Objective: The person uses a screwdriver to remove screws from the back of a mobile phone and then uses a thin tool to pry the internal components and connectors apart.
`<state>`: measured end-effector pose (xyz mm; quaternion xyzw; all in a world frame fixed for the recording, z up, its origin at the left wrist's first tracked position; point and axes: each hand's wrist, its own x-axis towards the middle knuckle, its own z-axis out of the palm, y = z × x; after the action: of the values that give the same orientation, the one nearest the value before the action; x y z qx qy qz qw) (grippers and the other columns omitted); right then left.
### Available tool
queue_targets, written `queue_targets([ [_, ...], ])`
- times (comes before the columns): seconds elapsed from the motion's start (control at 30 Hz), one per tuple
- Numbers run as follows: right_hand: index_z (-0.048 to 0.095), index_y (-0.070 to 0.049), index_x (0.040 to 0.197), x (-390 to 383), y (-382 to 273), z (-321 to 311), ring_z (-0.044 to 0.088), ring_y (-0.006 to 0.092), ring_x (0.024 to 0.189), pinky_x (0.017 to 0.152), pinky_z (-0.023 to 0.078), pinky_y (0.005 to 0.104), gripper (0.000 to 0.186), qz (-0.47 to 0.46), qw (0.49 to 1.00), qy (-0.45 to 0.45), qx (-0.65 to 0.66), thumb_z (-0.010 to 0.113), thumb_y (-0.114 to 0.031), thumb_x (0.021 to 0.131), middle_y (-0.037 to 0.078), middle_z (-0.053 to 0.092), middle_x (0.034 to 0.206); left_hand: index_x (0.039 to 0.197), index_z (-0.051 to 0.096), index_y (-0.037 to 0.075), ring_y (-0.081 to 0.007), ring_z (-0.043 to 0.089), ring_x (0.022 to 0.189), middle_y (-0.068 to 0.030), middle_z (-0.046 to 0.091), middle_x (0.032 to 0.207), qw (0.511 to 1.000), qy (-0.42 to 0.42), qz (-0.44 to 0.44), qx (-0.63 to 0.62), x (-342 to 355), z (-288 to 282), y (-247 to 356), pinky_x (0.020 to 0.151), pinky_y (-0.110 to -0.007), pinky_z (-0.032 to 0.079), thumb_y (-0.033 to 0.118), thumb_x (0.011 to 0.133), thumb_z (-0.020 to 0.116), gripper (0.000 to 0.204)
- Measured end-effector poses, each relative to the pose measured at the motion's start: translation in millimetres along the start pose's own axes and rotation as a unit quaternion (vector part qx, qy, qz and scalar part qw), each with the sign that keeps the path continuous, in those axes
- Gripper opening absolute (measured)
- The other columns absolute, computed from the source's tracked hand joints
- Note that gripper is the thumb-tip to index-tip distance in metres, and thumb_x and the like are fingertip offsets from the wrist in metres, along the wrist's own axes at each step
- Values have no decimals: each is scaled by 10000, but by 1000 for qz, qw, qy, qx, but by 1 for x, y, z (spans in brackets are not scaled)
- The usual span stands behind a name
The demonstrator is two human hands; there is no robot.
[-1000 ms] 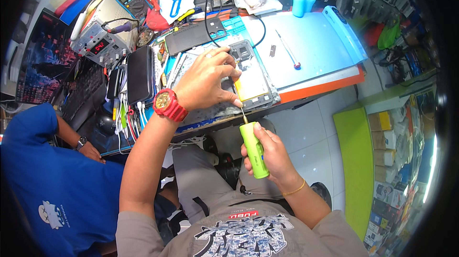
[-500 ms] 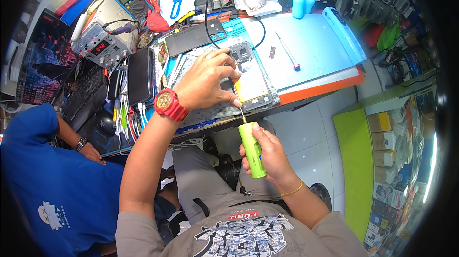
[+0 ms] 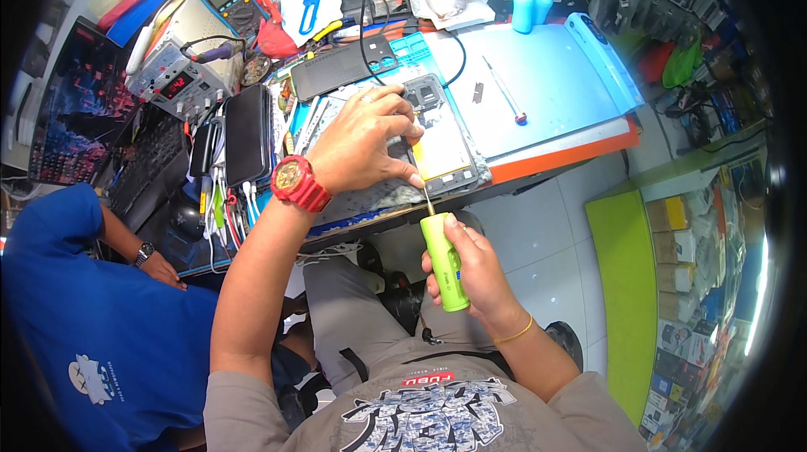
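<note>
An opened phone (image 3: 458,137) lies on the bench, with a yellow part (image 3: 432,161) showing inside its dark frame. My left hand (image 3: 370,137) is bent over the phone's left side, fingertips and thumb set along that edge. What lies under the palm is hidden. Lower down, off the bench's front edge, my right hand (image 3: 476,265) is wrapped round a lime-green hand tool (image 3: 445,263). Its thin metal shaft (image 3: 429,201) points up at the phone's lower left corner, close to my left thumb. Whether the tip touches the phone cannot be made out.
Right of the phone a blue mat (image 3: 538,82) carries a thin screwdriver (image 3: 506,91). Left stand dark phones (image 3: 246,133), cables and a power supply (image 3: 181,82). A dark back cover (image 3: 340,65) lies behind. A person in blue (image 3: 109,309) sits at the left.
The tool's green body has turned slightly in my right hand. My left hand and the phone stay where they were.
</note>
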<state>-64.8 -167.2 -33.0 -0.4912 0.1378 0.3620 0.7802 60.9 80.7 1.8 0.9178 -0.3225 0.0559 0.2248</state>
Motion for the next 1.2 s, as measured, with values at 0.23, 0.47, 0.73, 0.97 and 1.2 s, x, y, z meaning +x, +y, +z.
queue_targets([
  [0.23,563,-46,1153,3,0,-2,669,188,533,447,573,334,480,6,1000,-18,17,501,-521,1185,110,679,839,1119,820,100,-328,599,1379,-76,752,1193,1000,-26,-5,-8,11,-9,1,1228,-516,403,474,652,1013,629],
  [0.47,567,-58,1154,7,-3,-2,673,190,539,447,573,332,474,6,1000,-20,12,498,-526,1185,109,680,840,1109,816,106,-323,608,1366,-68,753,1178,1000,-9,14,-9,10,-7,-3,1216,-516,408,449,653,1015,604],
  [0.73,559,-68,1157,13,-7,0,676,185,548,452,576,331,461,45,998,-35,35,490,-522,1188,100,681,843,1110,817,109,-336,606,1381,-74,756,1188,1000,-9,12,-13,8,-7,-7,1211,-514,416,440,667,1010,586],
  [0.97,547,-80,1175,1,-9,-6,680,181,568,474,577,336,404,-6,998,-33,-51,478,-477,1201,101,683,856,1131,825,104,-373,574,1447,-78,759,1216,999,-40,-3,-25,10,-12,-9,1261,-550,373,431,717,1001,556],
  [1.2,561,-34,1237,-22,-11,-6,677,128,630,559,562,282,390,-113,991,-37,-63,554,-422,1190,87,689,910,1320,755,29,-370,648,1396,-167,763,1346,972,166,-113,-121,-26,-1,45,1205,-480,461,190,1000,809,362],
])
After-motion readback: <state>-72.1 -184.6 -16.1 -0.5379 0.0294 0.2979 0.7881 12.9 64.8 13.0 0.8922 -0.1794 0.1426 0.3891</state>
